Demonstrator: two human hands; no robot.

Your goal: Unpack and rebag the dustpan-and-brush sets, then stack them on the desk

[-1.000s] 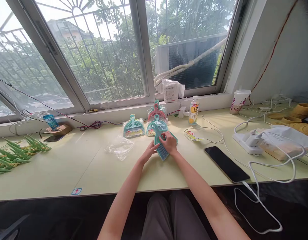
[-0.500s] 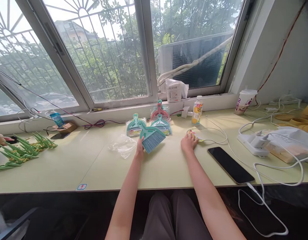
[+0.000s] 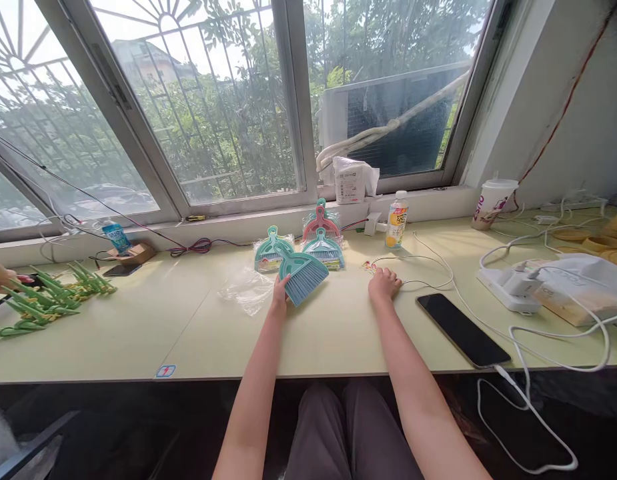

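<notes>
1. I see a teal dustpan [image 3: 315, 260] with a matching brush [image 3: 305, 283] against it, grey-blue bristles showing.
2. I have the pair tilted over the desk [image 3: 328, 337], handle end upper left, bristles fanning lower right.
3. My small printed card [image 3: 367, 265] lies right of them, mostly hidden, its colourful edge visible.

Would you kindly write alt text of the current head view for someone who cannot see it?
A person's left hand holds a teal dustpan-and-brush set at a pale table; the right hand is at a printed card. Plastic-wrapped sets are behind, with a black phone to the right.
</notes>
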